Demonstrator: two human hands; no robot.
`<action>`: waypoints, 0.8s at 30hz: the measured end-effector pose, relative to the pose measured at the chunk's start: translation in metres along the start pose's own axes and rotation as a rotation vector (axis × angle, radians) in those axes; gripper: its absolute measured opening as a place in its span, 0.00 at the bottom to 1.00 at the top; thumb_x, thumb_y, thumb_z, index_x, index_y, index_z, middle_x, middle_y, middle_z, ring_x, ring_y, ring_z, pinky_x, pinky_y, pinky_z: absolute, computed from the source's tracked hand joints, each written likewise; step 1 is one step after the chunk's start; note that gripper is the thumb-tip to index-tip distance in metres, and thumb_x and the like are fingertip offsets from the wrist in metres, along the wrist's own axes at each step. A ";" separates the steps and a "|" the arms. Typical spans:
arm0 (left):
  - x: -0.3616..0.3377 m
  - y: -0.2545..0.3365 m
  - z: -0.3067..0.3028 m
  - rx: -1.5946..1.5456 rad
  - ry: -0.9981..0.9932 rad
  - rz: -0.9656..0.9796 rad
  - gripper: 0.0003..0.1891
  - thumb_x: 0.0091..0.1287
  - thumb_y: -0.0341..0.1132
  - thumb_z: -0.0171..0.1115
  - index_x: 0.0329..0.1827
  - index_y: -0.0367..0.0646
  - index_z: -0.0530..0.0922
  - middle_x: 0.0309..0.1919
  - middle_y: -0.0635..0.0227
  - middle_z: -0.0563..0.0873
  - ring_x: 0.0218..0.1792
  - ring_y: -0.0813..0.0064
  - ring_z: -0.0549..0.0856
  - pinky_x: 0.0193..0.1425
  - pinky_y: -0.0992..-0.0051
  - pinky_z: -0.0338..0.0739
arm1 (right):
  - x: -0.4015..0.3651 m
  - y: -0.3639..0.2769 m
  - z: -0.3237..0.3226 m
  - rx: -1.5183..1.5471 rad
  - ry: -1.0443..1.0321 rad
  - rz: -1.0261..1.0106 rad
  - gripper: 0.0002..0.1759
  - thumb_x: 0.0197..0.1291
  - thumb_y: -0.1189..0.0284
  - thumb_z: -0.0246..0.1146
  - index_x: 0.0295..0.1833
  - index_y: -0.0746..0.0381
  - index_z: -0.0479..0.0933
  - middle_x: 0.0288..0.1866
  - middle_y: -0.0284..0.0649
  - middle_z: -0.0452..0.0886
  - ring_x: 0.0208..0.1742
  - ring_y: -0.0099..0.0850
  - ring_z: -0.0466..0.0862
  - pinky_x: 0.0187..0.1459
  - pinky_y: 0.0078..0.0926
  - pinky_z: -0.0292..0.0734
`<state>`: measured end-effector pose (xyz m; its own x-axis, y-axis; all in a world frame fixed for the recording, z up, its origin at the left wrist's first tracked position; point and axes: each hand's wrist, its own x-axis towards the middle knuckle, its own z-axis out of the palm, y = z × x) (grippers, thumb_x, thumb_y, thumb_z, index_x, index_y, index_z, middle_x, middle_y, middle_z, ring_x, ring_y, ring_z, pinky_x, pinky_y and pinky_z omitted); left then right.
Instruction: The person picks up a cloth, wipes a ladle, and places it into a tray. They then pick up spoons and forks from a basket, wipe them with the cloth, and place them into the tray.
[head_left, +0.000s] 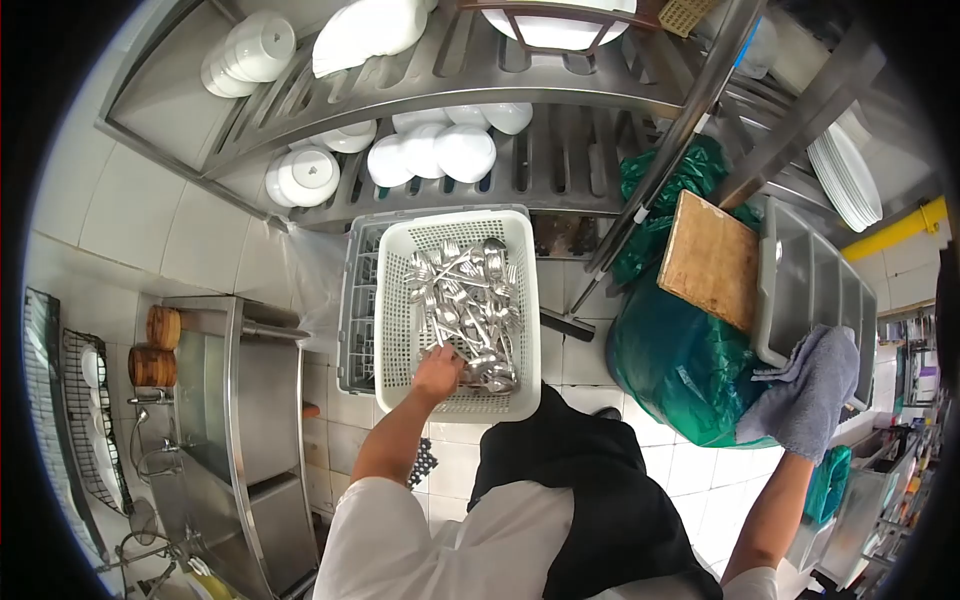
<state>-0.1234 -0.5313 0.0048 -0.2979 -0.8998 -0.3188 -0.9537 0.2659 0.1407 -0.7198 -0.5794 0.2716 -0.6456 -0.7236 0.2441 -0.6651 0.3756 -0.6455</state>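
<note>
My left hand (438, 374) reaches into a white perforated plastic basket (392, 300), its fingers curled down on the cutlery near the basket's left front. Loose metal cutlery (462, 300), mostly forks and spoons, lies jumbled there; which piece the fingers grip is hard to see. A grey towel (815, 385) drapes over my right hand (800, 440), covering nearly all of it. That hand, closed in the towel, is at the near end of a grey cutlery tray (812, 290) with several long compartments, held at the tray's rim. The tray looks tilted.
Beneath the basket is a grey dish rack (362, 340). A large bin with a green bag (665, 355) carries a wooden board (710, 260) beside the tray. Metal shelves (560, 145) ahead hold white bowls (465, 152). A steel sink unit (265, 390) stands left, and stacked white plates (845, 178) right.
</note>
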 end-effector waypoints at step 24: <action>0.072 -0.045 0.030 -0.797 0.227 -0.905 0.23 0.53 0.50 0.68 0.35 0.33 0.84 0.31 0.47 0.87 0.37 0.52 0.87 0.46 0.62 0.79 | 0.015 0.038 0.003 -0.049 -0.064 -0.079 0.05 0.58 0.70 0.59 0.36 0.61 0.76 0.31 0.43 0.80 0.34 0.36 0.81 0.34 0.32 0.74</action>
<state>-0.1034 -0.5980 -0.0527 0.5486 -0.7111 -0.4398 -0.4966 -0.7003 0.5128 -0.7537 -0.5774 0.2485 -0.5665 -0.7869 0.2447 -0.7313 0.3431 -0.5895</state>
